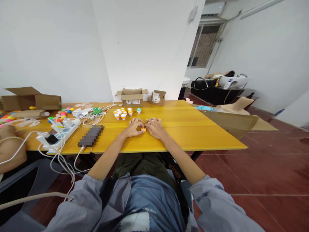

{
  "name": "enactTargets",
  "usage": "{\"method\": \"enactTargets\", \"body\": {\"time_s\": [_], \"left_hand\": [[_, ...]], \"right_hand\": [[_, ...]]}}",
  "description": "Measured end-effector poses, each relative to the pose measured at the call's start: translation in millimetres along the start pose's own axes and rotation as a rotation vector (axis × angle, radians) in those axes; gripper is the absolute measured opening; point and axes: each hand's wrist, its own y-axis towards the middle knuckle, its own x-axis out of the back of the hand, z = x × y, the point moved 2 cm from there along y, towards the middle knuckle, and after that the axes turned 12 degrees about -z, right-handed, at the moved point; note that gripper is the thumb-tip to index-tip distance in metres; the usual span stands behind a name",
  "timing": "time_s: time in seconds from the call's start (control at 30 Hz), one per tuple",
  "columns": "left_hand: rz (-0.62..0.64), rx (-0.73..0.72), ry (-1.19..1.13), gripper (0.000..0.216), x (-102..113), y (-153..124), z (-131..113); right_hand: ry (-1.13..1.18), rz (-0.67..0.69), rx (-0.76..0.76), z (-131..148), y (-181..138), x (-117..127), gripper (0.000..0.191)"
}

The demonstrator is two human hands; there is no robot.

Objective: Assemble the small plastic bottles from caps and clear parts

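A small round orange-and-white piece [144,130] is low between my two hands, near the front of the yellow table [183,129]. My left hand [134,127] curls around its left side, with thumb and fingertips closed on it. From the right, my right hand [155,128] reaches in with bent fingers; small white bits show at its fingertips, but I cannot make out what they are. Beyond my left hand stands a cluster of several similar pieces with white tops and orange rims [120,113]. One piece with a teal top [138,111] stands just to their right.
Two cardboard boxes, one open [132,96] and one smaller [158,97], stand against the wall. On the left lie a dark phone [91,136], a white power strip [59,137] with trailing cables, and colourful balls [64,113]. A large carton [231,124] is beyond the table's right edge.
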Motion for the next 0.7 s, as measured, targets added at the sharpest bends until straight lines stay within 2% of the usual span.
{"method": "enactTargets", "body": {"time_s": [0.7], "left_hand": [[-0.012, 0.006, 0.006, 0.019, -1.3, 0.5, -0.5]], "right_hand": [[-0.022, -0.036, 0.135, 0.3, 2.7, -1.3, 0.034]]}}
